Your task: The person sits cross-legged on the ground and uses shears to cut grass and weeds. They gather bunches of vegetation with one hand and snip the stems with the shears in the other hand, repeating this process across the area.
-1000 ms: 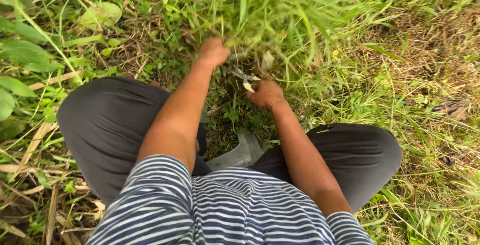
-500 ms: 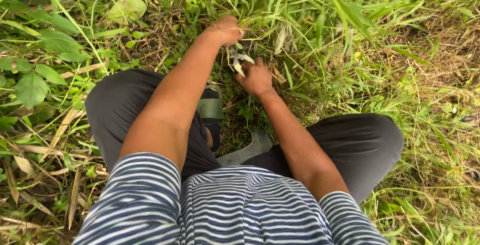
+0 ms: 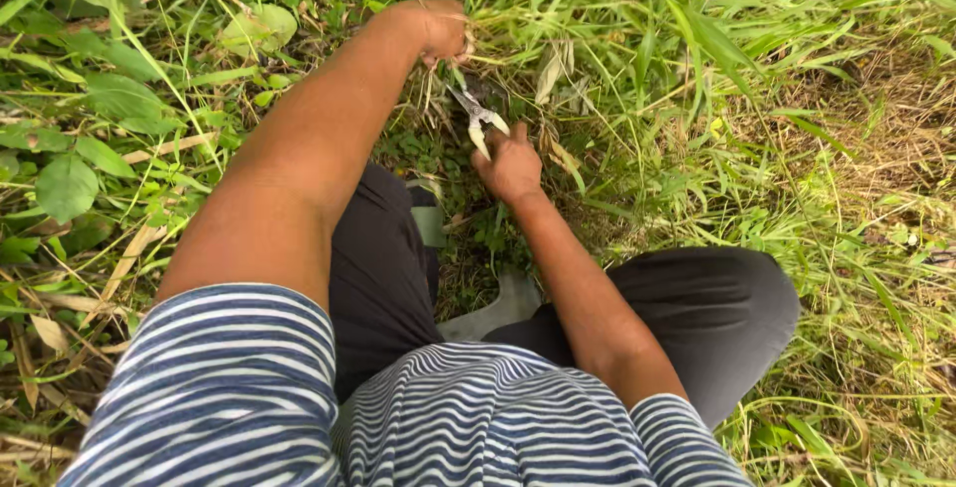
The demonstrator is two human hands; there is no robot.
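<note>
Both hands are out in front of a person who squats in rough grass, and each is busy with its own thing. Starting at the left, the left hand (image 3: 435, 29) is closed in a fist round a gathered tuft of grass (image 3: 558, 19), drawing the long green blades up and toward the left so that their bases stand taut. That tuft will likely handle as light, limp stuff: soft, bendy blades that slide out of a loose hold and can nick the skin along their edges, so a firm grip low on the bunch, near the roots, seems the sound place to take it. Just below and to the right, the pair of garden shears (image 3: 476, 119) points up toward the base of the tuft, its two short metal blades parted and its pale handles running down into the right hand (image 3: 510, 163), whose fingers are wrapped round those handles. The shears look small, stiff and fairly light, with sharp ends, best held by the handles alone. Between the knees a grey-green boot (image 3: 498, 306) shows under the dark trousers (image 3: 712, 313), and a striped shirt (image 3: 418, 417) fills the lower edge. By count: two hands, one tuft held, one pair of shears, one boot clearly seen, and broad-leaved weeds (image 3: 65, 183) too many to number at far left.
</note>
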